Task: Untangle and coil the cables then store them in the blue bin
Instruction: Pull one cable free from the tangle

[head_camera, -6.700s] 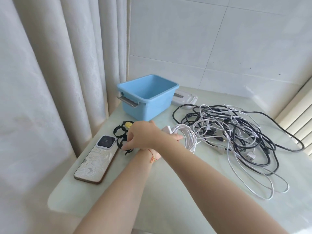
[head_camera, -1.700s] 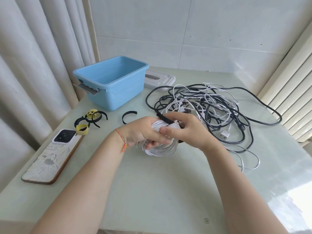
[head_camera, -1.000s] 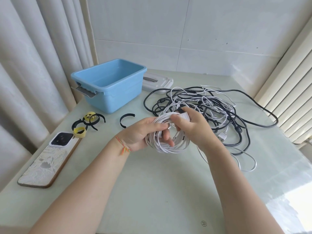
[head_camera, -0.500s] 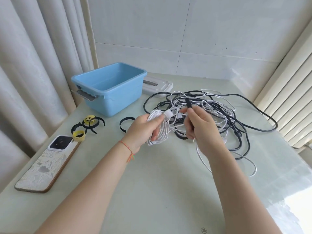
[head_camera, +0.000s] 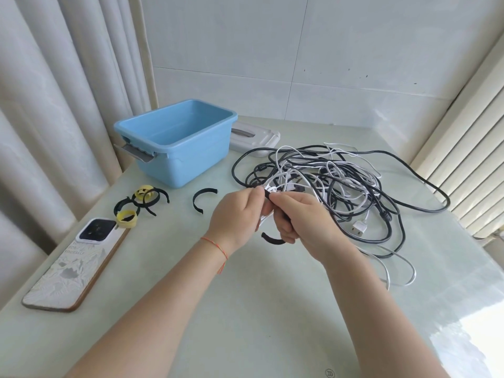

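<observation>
Both hands have drawn together since half a second ago, so the white coil that hung open in the left hand is now mostly hidden between them, with a black strap going round it.

Largest first, the pale green tabletop carries everything. At its far left stands the blue bin, with nothing showing inside it, a grey latch handle on its near end. Just behind the bin lies a flat white lid. To the right spreads the tangle of black and white cables, loose loops reaching toward the right edge, a white plug lying at its near side. At the left edge of the tabletop lies a phone, camera end away from the person.

The left hand is curled round the white coiled cable, of which only a few strands show above and between the fingers. The right hand pinches the black strap against the coil; the strap's free end curves out below the hand. A red thread circles the left wrist.

Between phone and bin lie the spare straps, black and yellow, curled, some overlapping; one more black strap lies open by itself, nearer the hands.
</observation>
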Demonstrator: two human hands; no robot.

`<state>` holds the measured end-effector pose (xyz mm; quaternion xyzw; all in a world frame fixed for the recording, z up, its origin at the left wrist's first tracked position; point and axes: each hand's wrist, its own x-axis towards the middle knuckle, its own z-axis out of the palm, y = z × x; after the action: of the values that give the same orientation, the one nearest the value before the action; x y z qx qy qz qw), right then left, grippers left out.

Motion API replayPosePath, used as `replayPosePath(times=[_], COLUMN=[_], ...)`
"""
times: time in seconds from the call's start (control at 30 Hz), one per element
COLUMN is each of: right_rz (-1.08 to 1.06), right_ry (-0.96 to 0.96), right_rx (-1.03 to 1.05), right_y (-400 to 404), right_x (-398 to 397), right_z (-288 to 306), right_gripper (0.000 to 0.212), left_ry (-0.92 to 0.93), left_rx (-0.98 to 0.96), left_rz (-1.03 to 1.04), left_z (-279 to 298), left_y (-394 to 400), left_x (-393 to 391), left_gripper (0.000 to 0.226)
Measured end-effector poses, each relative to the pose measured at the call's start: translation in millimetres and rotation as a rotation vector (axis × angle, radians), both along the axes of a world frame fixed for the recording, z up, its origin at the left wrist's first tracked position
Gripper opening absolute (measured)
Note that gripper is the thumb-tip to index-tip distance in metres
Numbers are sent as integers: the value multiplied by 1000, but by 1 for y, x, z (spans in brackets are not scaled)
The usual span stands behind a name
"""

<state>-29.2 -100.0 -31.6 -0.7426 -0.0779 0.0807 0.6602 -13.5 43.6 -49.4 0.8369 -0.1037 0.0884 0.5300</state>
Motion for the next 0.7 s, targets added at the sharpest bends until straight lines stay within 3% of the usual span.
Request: replayPosePath(times=[0.1, 0.2, 0.3, 0.5, 0.7], right_rz=[28, 91, 93, -69, -370], right_ry=[20, 20, -2, -3, -17], right_rx=[-18, -97, -176, -383, -471], right_y=[0, -1, 2, 3, 11], right_x=[-1, -2, -3, 1, 5], right_z=[0, 0, -1, -8, -19], right_gripper=[36, 34, 30, 37, 51], left_ry=[58, 248, 379, 453, 507], left_rx=[-72, -375, -585, -679, -570], left_rz=[84, 277, 291, 150, 74], left_z=[4, 10, 16, 9, 9], left_y=[0, 2, 7, 1, -2], left_x=[-1, 7, 9, 8, 4], left_gripper=[45, 41, 39, 44, 50])
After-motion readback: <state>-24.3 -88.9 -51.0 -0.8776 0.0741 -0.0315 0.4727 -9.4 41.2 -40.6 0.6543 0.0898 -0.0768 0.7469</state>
